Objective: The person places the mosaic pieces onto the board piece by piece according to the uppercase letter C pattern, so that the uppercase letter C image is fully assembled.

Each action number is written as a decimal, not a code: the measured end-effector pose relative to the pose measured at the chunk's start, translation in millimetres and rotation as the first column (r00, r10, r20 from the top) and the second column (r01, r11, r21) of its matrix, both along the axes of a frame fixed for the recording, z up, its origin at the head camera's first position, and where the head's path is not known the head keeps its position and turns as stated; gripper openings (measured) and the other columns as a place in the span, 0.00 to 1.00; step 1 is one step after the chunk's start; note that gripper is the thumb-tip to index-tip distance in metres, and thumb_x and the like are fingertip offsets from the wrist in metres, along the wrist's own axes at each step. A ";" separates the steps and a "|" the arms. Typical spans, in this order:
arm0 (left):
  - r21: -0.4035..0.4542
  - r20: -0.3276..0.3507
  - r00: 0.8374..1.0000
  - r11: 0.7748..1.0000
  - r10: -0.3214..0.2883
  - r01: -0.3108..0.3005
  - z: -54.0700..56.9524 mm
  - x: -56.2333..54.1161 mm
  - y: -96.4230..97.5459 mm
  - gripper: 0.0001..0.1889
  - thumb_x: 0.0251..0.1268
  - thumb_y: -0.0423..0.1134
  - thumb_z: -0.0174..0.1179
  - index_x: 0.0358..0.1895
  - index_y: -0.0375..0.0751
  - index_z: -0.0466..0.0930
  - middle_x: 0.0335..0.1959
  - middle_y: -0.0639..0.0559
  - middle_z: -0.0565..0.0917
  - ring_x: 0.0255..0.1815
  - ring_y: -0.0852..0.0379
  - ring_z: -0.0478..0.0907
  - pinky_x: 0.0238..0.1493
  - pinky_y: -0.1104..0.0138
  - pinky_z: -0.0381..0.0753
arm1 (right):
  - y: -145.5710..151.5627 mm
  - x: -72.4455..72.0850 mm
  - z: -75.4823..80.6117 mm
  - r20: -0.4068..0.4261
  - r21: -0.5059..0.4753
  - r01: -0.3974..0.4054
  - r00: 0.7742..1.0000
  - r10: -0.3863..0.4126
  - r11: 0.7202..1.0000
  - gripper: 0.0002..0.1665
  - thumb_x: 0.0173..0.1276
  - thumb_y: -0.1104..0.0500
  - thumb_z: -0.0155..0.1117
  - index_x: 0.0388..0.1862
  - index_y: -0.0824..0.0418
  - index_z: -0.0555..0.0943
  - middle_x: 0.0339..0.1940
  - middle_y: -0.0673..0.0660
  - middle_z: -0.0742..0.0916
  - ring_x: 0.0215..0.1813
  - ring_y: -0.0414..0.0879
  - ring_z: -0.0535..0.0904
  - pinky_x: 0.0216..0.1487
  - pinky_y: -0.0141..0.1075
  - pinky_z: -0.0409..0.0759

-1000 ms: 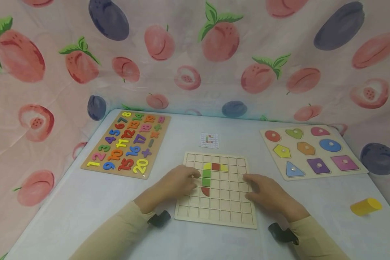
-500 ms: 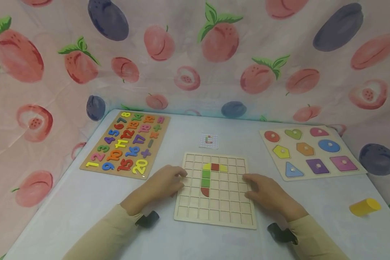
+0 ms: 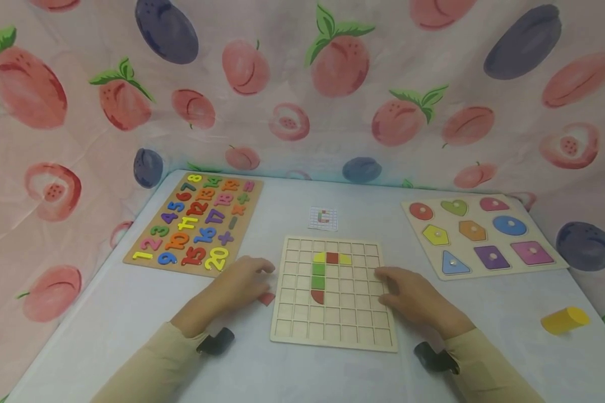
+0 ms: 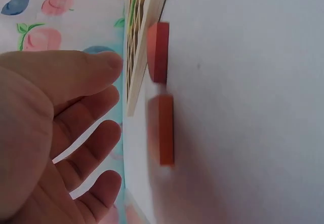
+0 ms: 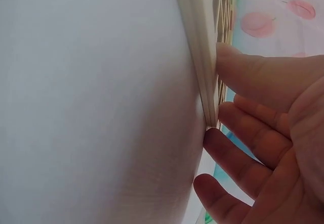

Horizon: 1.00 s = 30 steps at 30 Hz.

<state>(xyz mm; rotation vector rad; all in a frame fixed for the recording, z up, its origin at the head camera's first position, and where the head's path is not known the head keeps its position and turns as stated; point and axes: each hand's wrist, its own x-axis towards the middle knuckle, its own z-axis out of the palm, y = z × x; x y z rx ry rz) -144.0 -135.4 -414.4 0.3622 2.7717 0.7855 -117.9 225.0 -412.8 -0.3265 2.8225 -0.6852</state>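
A wooden grid board [image 3: 358, 322] lies at mid-table. Set in it are a red square [image 3: 332, 258], two yellow pieces, two green squares [image 3: 318, 269] and a red rounded piece [image 3: 317, 296]. My left hand [image 3: 238, 285] hovers left of the board, fingers slightly bent, with nothing between them. Near it on the table, the left wrist view shows a red block [image 4: 160, 51] and an orange-red block [image 4: 166, 130]. In the head view the hand hides all but one red piece [image 3: 266, 299]. My right hand [image 3: 415, 296] touches the board's right edge with thumb and fingertips.
Beyond the board lies a small printed card [image 3: 323, 218] with a coloured grid pattern. A number puzzle board [image 3: 239, 238] is at left, a knobbed shape puzzle [image 3: 459, 201] at right. A yellow cylinder [image 3: 564, 321] lies near the right table edge.
My left hand has moved left from over the grid board to the table beside it, uncovering a red piece. The right hand stays at the board's edge.
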 end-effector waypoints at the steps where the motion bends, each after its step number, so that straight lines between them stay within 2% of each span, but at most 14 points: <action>1: 0.003 0.003 1.000 1.000 0.002 -0.002 -0.1 0.4 -1.8 0.17 0.62 0.38 0.67 0.55 0.47 0.84 0.51 0.53 0.84 0.57 0.51 0.77 0.55 0.55 0.80 | -0.2 -0.3 0.0 0.001 0.002 0.000 1.000 0.000 1.000 0.34 0.63 0.62 0.71 0.68 0.66 0.74 0.68 0.65 0.77 0.71 0.64 0.67 0.70 0.57 0.64; 9: 0.022 0.021 0.999 0.999 -0.050 0.050 3.7 6.7 -13.9 0.19 0.61 0.38 0.70 0.55 0.44 0.83 0.54 0.52 0.84 0.62 0.49 0.76 0.61 0.53 0.77 | -0.7 -2.7 -1.0 -0.002 0.008 0.000 1.000 0.000 1.000 0.34 0.63 0.62 0.71 0.68 0.66 0.74 0.67 0.65 0.77 0.71 0.63 0.68 0.70 0.57 0.65; 18: 0.003 0.045 0.995 0.996 -0.084 0.084 5.1 10.0 -27.7 0.14 0.64 0.39 0.69 0.52 0.46 0.85 0.49 0.56 0.85 0.59 0.51 0.78 0.61 0.53 0.76 | -1.1 -4.1 0.0 0.007 0.003 0.000 1.000 0.000 1.000 0.34 0.63 0.62 0.71 0.68 0.66 0.74 0.68 0.65 0.77 0.71 0.64 0.67 0.70 0.58 0.64; 30: -0.015 0.080 0.996 0.999 -0.045 0.046 5.8 14.6 -34.8 0.14 0.62 0.37 0.70 0.51 0.45 0.85 0.48 0.54 0.85 0.60 0.47 0.77 0.60 0.51 0.76 | -1.6 -3.3 0.5 -0.002 0.007 -0.002 1.000 0.002 1.000 0.33 0.63 0.62 0.71 0.67 0.66 0.75 0.67 0.65 0.78 0.71 0.64 0.68 0.69 0.58 0.65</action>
